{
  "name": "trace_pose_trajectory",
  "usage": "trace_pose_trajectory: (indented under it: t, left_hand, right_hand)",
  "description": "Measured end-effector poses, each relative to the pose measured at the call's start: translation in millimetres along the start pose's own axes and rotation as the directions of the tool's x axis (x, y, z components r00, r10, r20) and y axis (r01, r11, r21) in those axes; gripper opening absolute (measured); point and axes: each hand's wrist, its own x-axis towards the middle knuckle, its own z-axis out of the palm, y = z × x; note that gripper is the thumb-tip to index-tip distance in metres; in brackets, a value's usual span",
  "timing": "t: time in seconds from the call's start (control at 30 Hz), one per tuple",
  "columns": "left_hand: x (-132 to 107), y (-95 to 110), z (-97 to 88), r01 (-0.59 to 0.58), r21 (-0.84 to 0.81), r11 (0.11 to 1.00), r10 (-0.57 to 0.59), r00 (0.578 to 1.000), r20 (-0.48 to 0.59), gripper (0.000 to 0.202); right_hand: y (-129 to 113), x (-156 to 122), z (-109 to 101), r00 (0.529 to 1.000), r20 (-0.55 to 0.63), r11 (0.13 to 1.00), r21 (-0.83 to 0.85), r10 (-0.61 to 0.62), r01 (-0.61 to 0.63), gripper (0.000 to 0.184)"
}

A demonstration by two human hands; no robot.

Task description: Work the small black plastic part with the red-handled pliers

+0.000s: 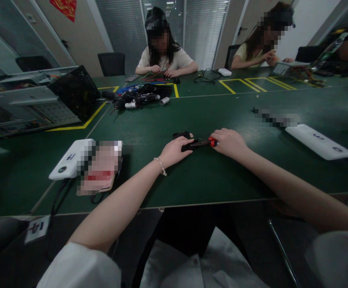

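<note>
Between the fingers of my left hand [173, 153] is a small black part [189, 146], its exact kind too dark to make out. My right hand [230, 141] is closed around the red handle of what look like pliers [204, 143]. Their dark metal end points left and meets the black part; whether the jaws bite on it I cannot tell. Just beyond my left hand, another small dark piece [180, 135] with a pale end lies on the green tabletop [149, 164].
On the left lie a white power bank [71, 158] and a blurred-out pink item [101, 164], with an opened computer case [41, 100] behind. Tangled cables [140, 96] sit farther back. Another white power bank [319, 142] lies right. Two people [164, 56] work across the table.
</note>
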Motion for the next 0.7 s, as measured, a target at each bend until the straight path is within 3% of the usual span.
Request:
trace_pose_trajectory:
  t: [0.7]
  left_hand:
    - [-1.2,4.5,-4.3,0.030,-0.023,0.999,-0.030,0.999,0.021,0.043]
  right_hand:
    - [3.2,-0.4,4.0,0.998,-0.044,0.999,-0.010,-0.038,0.038,0.021]
